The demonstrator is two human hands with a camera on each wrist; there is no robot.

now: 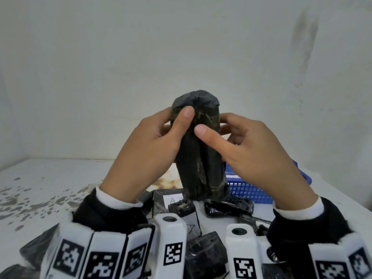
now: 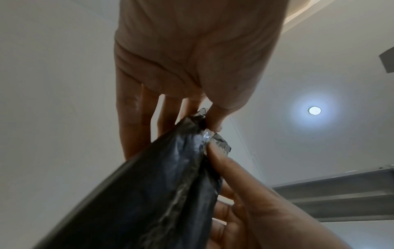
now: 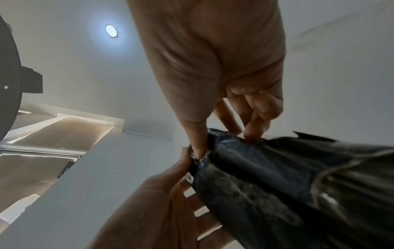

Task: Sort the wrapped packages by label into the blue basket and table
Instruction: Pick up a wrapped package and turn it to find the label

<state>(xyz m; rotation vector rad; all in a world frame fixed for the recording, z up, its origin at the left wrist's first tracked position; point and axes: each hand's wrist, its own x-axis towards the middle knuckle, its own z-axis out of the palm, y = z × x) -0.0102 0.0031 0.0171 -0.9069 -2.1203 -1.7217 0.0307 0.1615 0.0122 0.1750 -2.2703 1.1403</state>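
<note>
Both hands hold an upright, black-wrapped package, label unseen.

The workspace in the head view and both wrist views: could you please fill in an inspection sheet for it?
Surface: white table with grey speckled stains on its left side and a brown stain behind the held package.
Job's things: tall cylindrical package in black wrap held upright above the table, no label showing; blue plastic mesh basket right of it; smaller black-wrapped packages below, one showing a white label marked A.
Clutter: nothing seen.
Hands: left hand and right hand both grip the tall package, thumbs on its near face.
Cables: nothing seen.
Surroundings: white wall; round ceiling light.
</note>
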